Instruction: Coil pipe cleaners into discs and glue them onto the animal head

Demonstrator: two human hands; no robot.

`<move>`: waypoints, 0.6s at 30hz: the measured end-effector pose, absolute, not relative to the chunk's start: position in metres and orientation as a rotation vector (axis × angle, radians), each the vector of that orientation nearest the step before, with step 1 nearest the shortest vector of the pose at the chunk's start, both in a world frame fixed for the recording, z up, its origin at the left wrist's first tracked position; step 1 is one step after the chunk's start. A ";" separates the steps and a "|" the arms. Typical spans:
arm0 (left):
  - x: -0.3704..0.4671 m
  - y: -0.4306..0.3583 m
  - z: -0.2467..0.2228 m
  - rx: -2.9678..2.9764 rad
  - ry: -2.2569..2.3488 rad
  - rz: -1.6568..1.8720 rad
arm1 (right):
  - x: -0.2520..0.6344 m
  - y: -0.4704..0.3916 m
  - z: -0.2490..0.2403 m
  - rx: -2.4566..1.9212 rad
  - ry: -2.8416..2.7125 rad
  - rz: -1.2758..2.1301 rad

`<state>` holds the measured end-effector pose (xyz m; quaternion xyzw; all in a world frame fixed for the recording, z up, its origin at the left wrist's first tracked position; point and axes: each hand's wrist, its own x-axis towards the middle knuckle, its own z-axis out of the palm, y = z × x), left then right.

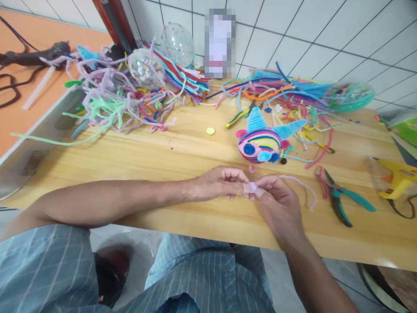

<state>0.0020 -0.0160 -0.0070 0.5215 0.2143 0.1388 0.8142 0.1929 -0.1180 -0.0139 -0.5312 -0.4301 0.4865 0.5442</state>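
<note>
Between the fingertips of both hands is a small coil of lilac pipe cleaner [252,187], its loose tail curving out to the right over the table. My left hand [224,182] pinches the coil from the left. From the right, my right hand [280,200] grips it between thumb and fingers. Just beyond the hands sits a striped pipe-cleaner plane [260,143] in pink, blue and yellow, with light blue upright parts and round blue discs. Right of my right hand lie teal-handled pliers [342,193], jaws apart, beside a short pink pipe-cleaner piece [323,182].
Tangled lilac and green pipe cleaners [104,100] heap at the left, near clear balls [177,43]. More pipe cleaners [293,89] line the tiled wall. Yellow-handled pliers [239,117] and a yellow disc [210,131] lie mid-table. A yellow glue gun [399,178] rests at the right edge.
</note>
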 end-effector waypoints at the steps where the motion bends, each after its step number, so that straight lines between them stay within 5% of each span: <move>1: 0.002 -0.016 -0.007 1.123 0.445 0.300 | 0.194 -0.118 -0.015 -1.255 -1.021 1.163; 18: -0.002 -0.012 -0.003 1.130 0.359 0.213 | 0.202 -0.118 -0.009 -1.218 -1.046 1.436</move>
